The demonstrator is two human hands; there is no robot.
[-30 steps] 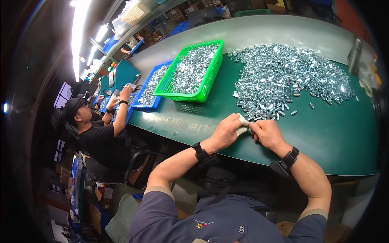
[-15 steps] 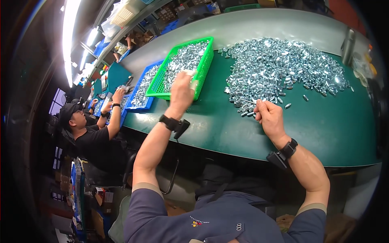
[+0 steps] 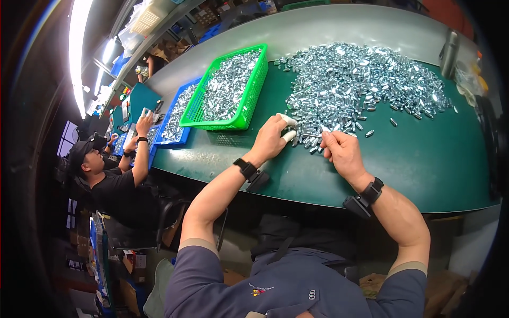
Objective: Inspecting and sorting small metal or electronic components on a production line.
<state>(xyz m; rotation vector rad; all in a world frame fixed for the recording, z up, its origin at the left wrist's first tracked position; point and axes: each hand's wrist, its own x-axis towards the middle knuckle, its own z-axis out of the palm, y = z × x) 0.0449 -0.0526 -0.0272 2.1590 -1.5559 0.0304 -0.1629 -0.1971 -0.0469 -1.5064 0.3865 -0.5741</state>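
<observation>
A broad pile of small shiny metal pieces (image 3: pixel 339 79) lies on the green tabletop. At its near left edge is my left hand (image 3: pixel 273 137), with white covers on the thumb and a fingertip. Those two digits stand apart beside the loose pieces, and I see nothing held between them. My right hand (image 3: pixel 343 152) is closed around a thin metal rod-like tool (image 3: pixel 312 135), which points left toward the left fingertips. Its exact kind is too small to make out. Left of the pile stands a green perforated basket (image 3: pixel 245 123), filled with similar metal pieces.
Beside the green basket is a blue tray (image 3: pixel 175 139) of metal pieces. Farther left, a person in a black cap (image 3: pixel 114 169) works at the same bench. A dark cylindrical bottle (image 3: pixel 449 53) and plastic bags (image 3: pixel 469 82) sit at the far right. A grey raised panel (image 3: pixel 307 26) backs the table.
My left hand has moved from over the green basket rightward and nearer to the pile's edge. My right hand keeps its grip on the tool. The whole view has shifted slightly.
</observation>
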